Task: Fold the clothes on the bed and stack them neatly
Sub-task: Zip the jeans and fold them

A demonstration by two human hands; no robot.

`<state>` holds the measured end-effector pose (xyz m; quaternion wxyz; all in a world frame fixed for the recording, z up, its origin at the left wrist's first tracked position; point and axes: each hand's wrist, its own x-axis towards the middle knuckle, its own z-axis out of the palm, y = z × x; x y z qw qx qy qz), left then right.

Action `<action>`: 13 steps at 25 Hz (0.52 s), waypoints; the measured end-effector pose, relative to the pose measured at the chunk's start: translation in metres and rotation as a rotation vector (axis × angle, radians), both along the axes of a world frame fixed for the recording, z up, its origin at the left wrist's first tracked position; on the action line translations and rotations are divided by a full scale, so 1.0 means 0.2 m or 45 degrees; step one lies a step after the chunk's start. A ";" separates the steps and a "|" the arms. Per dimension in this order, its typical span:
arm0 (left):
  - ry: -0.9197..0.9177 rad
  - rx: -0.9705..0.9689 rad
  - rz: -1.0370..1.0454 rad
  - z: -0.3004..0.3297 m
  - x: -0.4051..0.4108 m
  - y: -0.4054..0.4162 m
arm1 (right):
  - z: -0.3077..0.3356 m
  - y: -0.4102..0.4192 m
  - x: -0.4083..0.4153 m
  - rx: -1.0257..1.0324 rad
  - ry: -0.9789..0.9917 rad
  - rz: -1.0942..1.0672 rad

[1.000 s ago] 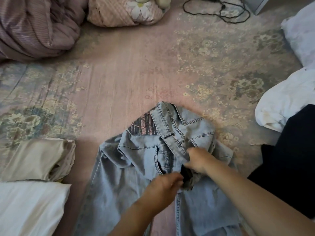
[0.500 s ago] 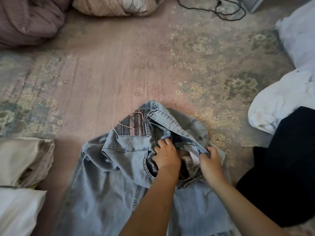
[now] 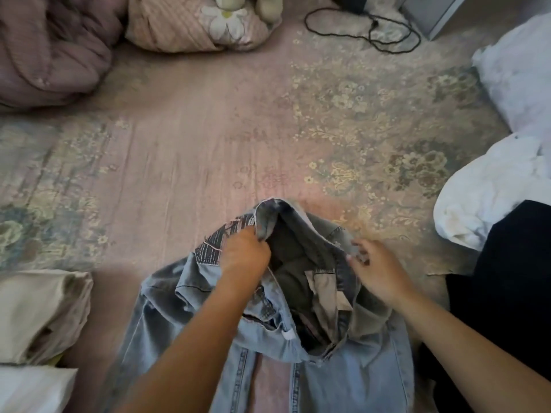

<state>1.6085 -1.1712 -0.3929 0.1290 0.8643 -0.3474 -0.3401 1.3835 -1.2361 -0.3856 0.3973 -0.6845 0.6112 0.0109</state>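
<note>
The bed point(image 3: 208, 144) spreads out under everything, its floral sheet bare ahead of me; a beige fold point(image 3: 41, 311) sits at my left, white point(image 3: 489, 192) and black point(image 3: 507, 293) clothes at my right; the jeans point(image 3: 185, 317) lie just before me, legs running back toward me, waistband gaping wide between my hands; my left hand point(image 3: 246, 254) grips the band's left rim, fingers curled over it; my right hand point(image 3: 377, 268) pinches the right rim; the two are held apart.
</note>
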 end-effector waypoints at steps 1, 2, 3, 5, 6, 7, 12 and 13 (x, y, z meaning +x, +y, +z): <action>0.051 -0.055 0.048 0.07 0.07 0.03 | -0.01 -0.01 0.07 0.027 0.014 0.051; 0.121 -0.091 0.104 0.14 0.13 0.06 | -0.02 0.00 0.13 0.065 0.069 0.129; 0.193 -0.108 0.165 0.19 0.18 0.09 | -0.05 0.01 0.18 0.085 0.163 0.201; 0.243 -0.088 0.242 0.26 0.27 0.13 | -0.10 -0.03 0.22 0.006 0.297 0.154; 0.216 -0.074 0.249 0.29 0.31 0.14 | -0.12 -0.06 0.20 -0.050 0.348 0.092; 0.166 -0.064 0.234 0.31 0.37 0.15 | -0.12 -0.10 0.18 -0.077 0.367 0.041; 0.042 -0.085 0.128 0.42 0.64 0.09 | -0.08 -0.26 0.14 0.181 0.079 -0.029; 0.071 -0.117 0.154 0.43 0.67 0.07 | -0.07 -0.26 0.15 0.255 0.047 -0.001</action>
